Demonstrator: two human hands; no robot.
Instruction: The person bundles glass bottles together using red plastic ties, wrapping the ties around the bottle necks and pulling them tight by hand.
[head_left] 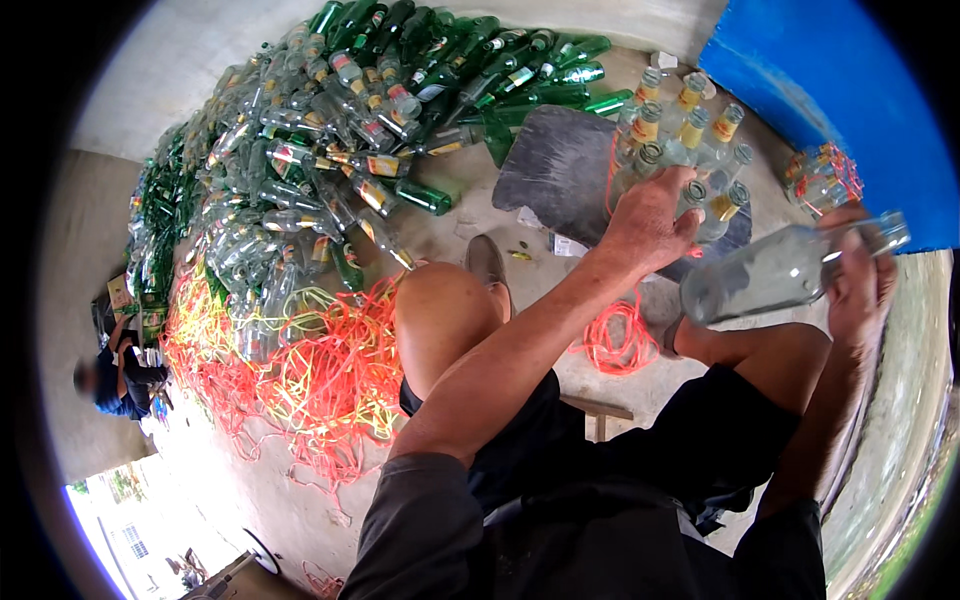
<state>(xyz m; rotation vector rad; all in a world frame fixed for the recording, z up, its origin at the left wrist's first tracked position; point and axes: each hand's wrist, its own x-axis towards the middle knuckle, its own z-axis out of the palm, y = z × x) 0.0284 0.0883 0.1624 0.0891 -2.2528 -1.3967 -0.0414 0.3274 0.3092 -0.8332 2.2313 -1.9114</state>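
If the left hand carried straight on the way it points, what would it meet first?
Most likely the clear glass bottles clustered just ahead of the left hand; it may be touching the nearest ones, but depth is unclear.

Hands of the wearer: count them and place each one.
2: the left hand at the upright clear bottles, the right hand gripping a tilted glass bottle near its neck. Both show.
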